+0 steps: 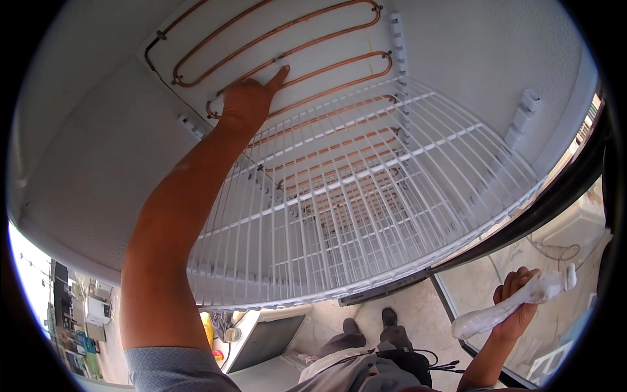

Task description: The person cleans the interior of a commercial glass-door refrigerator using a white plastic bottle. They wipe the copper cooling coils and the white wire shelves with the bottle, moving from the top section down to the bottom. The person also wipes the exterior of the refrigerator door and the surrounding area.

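Note:
My left hand (247,103) is raised against the white back wall inside a cabinet. One finger is stretched out at the copper tubing (326,77), which runs in flattened loops across that wall. Its other fingers look bent and are partly hidden, and I see nothing held in them. Down at the lower right, my right hand (520,312) is closed around a long, translucent white plastic thing (491,320) with a white knob-like end. I cannot make out its exact kind.
A white wire shelf (353,173) spans the cabinet below my left hand, with more wire racks lower down. Slotted white supports (524,116) run along the walls. A dark-framed glass door (450,304) stands open on the right. A white box-like unit (261,333) is on the floor.

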`<state>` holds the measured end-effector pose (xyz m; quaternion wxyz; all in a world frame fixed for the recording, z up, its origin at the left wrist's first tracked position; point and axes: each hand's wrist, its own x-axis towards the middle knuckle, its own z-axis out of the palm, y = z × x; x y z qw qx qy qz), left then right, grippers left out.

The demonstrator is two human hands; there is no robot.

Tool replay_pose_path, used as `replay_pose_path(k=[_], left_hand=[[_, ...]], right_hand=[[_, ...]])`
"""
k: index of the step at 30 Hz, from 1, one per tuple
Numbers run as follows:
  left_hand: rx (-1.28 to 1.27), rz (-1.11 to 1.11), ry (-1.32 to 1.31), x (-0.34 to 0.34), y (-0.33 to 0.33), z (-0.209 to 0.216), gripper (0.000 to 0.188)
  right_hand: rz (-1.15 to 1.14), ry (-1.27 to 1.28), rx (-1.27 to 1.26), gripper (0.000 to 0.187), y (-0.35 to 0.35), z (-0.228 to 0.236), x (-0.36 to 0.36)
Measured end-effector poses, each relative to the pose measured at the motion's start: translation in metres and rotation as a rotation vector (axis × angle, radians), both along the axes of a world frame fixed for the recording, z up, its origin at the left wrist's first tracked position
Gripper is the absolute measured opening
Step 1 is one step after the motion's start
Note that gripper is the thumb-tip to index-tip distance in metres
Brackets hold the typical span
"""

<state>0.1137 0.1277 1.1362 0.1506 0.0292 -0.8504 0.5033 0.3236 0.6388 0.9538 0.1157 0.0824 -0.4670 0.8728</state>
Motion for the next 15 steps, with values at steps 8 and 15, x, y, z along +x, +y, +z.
replay_pose_path(k=[8,15], left_hand=[[0.036,-0.068,0.070,0.010,0.005,0.012,0.091],[0.587,-0.229,0.093,0.003,-0.010,0.012,0.090]], right_hand=[[0.051,-0.032,-0.046,0.047,0.003,-0.008,-0.003],[0.100,-0.005,-0.034,0.046,0.003,-0.005,-0.003]])
